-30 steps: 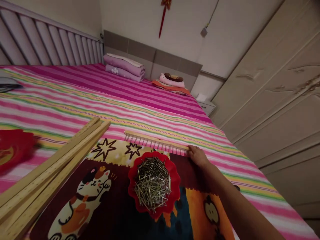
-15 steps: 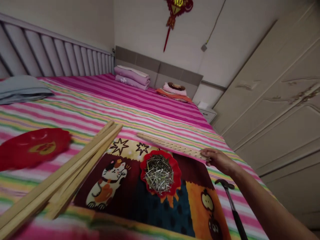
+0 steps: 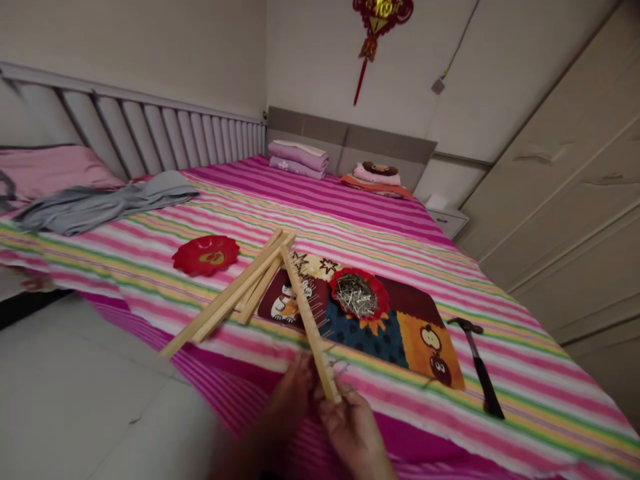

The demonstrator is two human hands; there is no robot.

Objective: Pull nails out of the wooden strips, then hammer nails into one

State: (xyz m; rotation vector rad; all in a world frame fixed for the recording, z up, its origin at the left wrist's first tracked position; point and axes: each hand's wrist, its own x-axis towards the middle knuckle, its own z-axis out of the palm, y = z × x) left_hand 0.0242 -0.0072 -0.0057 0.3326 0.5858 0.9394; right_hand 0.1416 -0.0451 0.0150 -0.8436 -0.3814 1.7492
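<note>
In the head view, I see the right hand (image 3: 353,427) holding the near end of the strip (image 3: 307,315), slanting over the mat (image 3: 363,341); the grip of the left hand (image 3: 293,393) I cannot tell. Both should better avoid its nails (image 3: 316,305).

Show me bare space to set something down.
Striped bedsheet is bare between the scalloped red plate and crumpled grey cloth, and right of the black-handled claw hammer. The multicoloured mat is crowded: red bowl of nails, nailed wooden strip crossing its left side.
</note>
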